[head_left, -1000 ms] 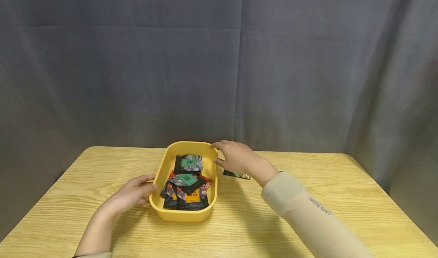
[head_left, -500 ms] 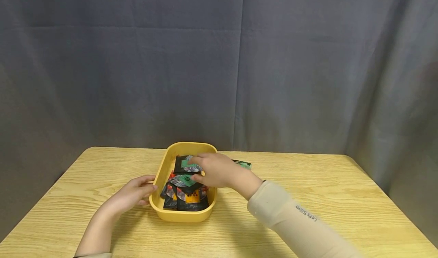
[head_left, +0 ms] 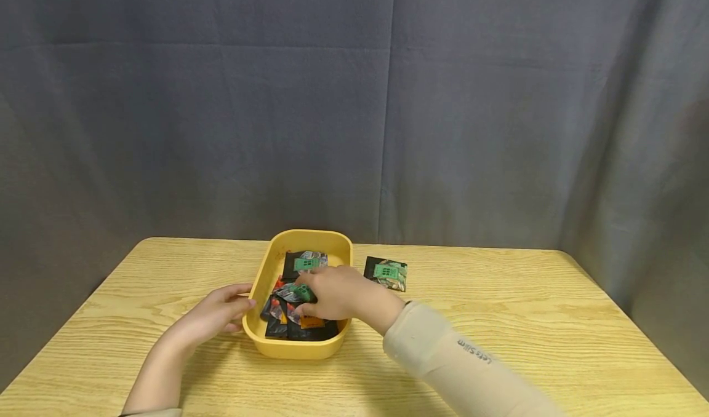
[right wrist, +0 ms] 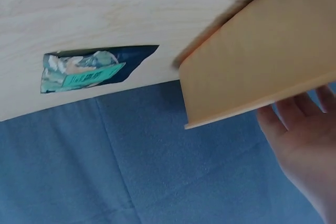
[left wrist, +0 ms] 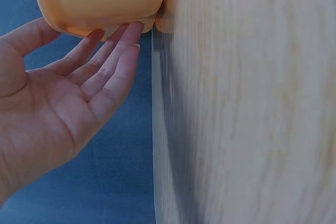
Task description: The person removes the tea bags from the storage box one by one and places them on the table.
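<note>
A yellow plastic bin [head_left: 258, 325] holds several black sachets with printed pictures and green or orange labels. My left hand [head_left: 216, 311] touches the bin's left side; in the left wrist view its fingers [left wrist: 113, 80] are fairly straight, tips against the bin. Inside the bin, my right hand [head_left: 338, 294] has thumb and forefinger on either side of a green-labelled sachet [head_left: 301, 292] and pinches it. In the right wrist view the bin wall hides those fingertips. Behind it lies another green-labelled sachet [head_left: 311, 260]. Orange-labelled sachets [head_left: 296, 331] lie at the near end.
Right of the bin, a single green-labelled sachet [head_left: 386, 273] lies flat on the wooden table [head_left: 532, 325]. A grey curtain [head_left: 266, 128] hangs behind the table's back edge and along its sides.
My right hand has moved left and down from the bin's right rim into the bin, onto a green-labelled sachet. The sachet on the table is now fully uncovered. My left hand has stayed put.
</note>
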Motion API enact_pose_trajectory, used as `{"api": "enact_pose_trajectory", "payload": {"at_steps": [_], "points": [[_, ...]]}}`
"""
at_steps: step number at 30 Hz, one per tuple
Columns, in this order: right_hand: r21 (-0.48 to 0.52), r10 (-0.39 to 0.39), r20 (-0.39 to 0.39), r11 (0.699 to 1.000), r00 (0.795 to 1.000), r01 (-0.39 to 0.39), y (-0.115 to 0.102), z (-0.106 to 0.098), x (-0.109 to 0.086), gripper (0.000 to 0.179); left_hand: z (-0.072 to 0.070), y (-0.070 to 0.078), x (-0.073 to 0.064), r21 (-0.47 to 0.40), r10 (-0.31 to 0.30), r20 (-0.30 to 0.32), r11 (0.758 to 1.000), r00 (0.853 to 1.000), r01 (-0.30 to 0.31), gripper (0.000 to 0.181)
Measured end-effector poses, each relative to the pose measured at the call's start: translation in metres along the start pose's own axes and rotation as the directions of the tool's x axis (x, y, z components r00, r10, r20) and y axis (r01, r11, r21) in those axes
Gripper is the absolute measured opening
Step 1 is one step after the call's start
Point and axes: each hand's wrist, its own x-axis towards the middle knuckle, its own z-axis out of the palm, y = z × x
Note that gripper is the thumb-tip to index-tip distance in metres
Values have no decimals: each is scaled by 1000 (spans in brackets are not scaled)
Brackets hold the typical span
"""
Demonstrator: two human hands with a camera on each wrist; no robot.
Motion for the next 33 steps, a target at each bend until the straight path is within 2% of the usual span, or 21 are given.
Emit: {"api": "enact_pose_trajectory", "payload": {"at_steps": [9, 15, 19, 25, 28, 33], "points": [[-30, 66, 23, 997, 998, -65, -3, 8, 3, 59, 3, 0, 2, -14, 10, -3, 1000, 1000, -10, 54], [-38, 64, 25, 997, 998, -63, -2, 10, 2, 54, 5, 1, 3, -17, 0, -4, 1000, 1000, 0, 55], [-42, 47, 13, 998, 999, -47, -1, 8, 0, 45, 5, 1, 4, -16, 7, 2, 1000, 1000, -7, 55], [-69, -32, -116, 997, 993, 24, -2, 5, -4, 36, 5, 3, 3, -13, 7, 3, 1000, 1000, -7, 55], [-105, -65, -196, 993, 979, 45, -2, 5, -5, 33, 5, 3, 2, -14, 0, -2, 1000, 1000, 0, 55], [-173, -99, -316, 984, 944, 45, -1, 4, -5, 31, 5, 3, 2, -22, -9, -4, 1000, 1000, 9, 55]]}}
